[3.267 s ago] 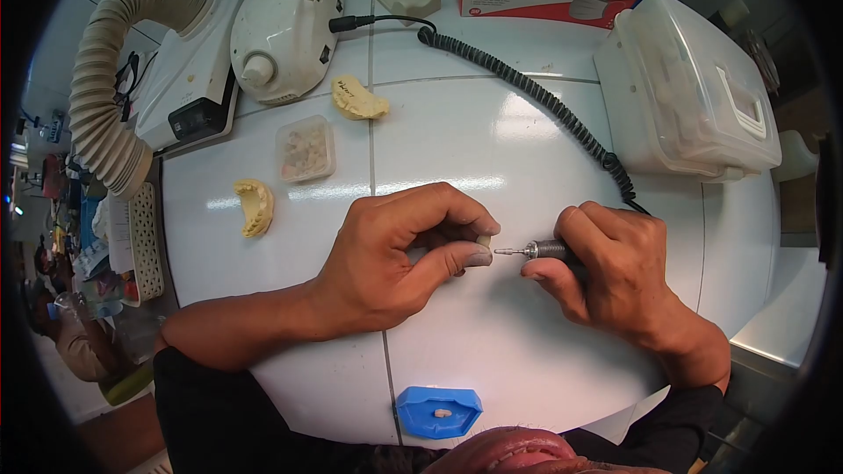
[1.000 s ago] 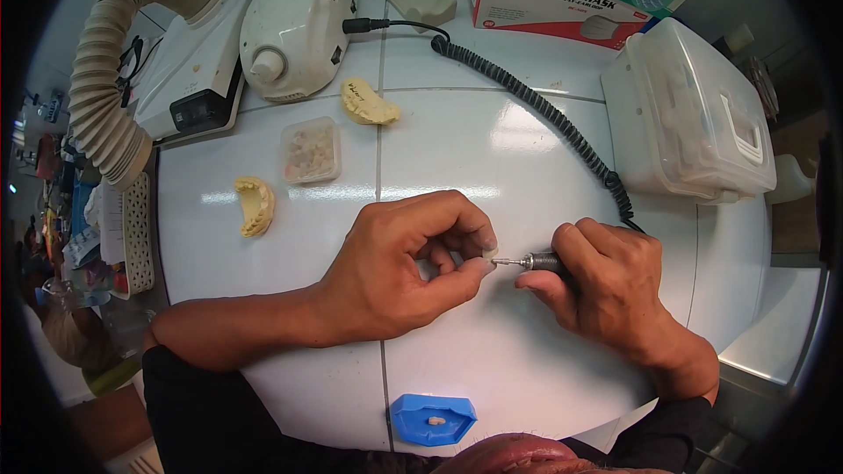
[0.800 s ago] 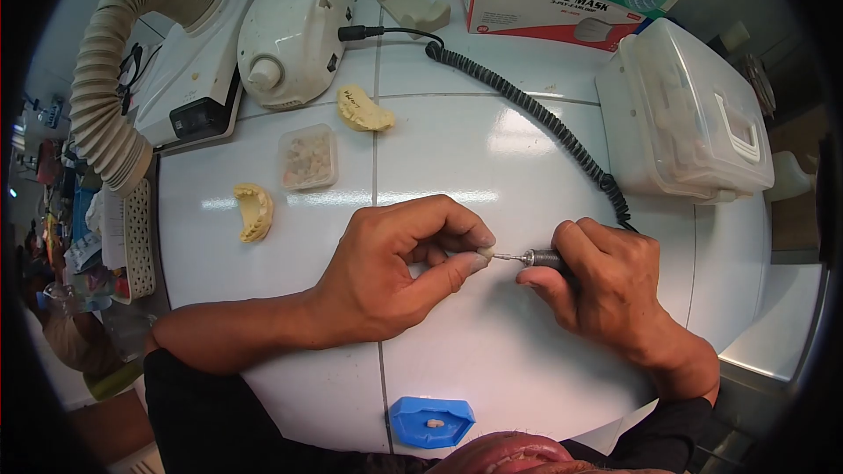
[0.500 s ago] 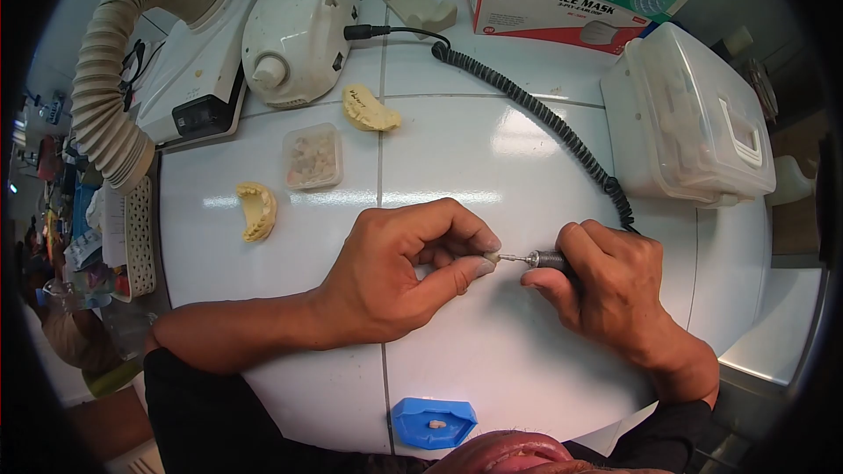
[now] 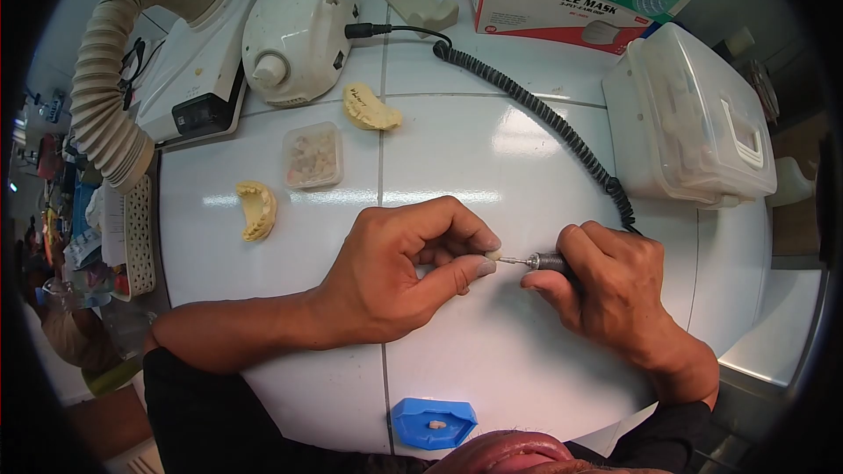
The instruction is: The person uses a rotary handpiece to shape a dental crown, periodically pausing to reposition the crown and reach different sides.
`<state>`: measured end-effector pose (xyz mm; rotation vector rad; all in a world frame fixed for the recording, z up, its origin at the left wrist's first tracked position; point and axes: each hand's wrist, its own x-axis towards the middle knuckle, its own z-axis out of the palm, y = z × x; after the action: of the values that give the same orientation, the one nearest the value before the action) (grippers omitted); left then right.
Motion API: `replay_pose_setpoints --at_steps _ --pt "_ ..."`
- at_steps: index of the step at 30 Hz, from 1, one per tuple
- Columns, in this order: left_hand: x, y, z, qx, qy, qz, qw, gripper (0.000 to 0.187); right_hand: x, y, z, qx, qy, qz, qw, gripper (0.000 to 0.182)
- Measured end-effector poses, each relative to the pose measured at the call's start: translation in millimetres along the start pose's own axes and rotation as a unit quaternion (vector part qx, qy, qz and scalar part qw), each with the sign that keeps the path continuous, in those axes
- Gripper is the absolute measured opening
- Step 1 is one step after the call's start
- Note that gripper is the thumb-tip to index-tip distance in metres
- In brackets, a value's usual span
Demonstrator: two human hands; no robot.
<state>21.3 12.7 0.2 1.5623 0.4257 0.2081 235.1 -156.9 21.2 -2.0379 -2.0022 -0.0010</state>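
Observation:
My left hand (image 5: 408, 268) pinches a tiny pale piece (image 5: 493, 255), probably tooth-like, between thumb and forefinger; the fingertips partly hide it. In my right hand (image 5: 610, 285) is a rotary handpiece (image 5: 549, 263) with a dark ribbed grip, its thin metal bur pointing left and meeting the pale piece. A black coiled cord (image 5: 536, 105) runs from behind that hand to the white control unit (image 5: 299, 39). Close to my body, a blue tray (image 5: 413, 432) holds another small pale piece (image 5: 436, 425).
Left of my hands lie a yellow dental cast (image 5: 257, 211), a clear box of small pieces (image 5: 313, 155) and a second cast (image 5: 371, 109). A ribbed hose (image 5: 101, 79) arches at the left. Face mask boxes (image 5: 562, 4) and a lidded plastic case (image 5: 694, 123) stand at the right.
The small pale piece has turned slightly in my left fingertips against the bur. Both hands stay in nearly the same place.

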Motion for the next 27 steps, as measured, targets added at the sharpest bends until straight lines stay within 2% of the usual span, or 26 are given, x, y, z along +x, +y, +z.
replay_pose_setpoints --at_steps 13,19,27 --pt "-0.6 -0.1 -0.2 -0.030 -0.010 -0.014 0.999 0.013 -0.5 0.8 0.0 0.008 -0.005 0.006 1.000 0.056" --pt "-1.2 -4.5 -0.5 -0.046 -0.011 0.029 0.998 0.012 -1.3 1.8 1.2 0.008 0.007 0.006 1.000 0.055" --pt "1.3 -6.6 -1.3 0.041 0.004 0.102 0.994 0.011 -1.6 0.7 0.4 0.019 -0.005 0.013 1.000 0.055"
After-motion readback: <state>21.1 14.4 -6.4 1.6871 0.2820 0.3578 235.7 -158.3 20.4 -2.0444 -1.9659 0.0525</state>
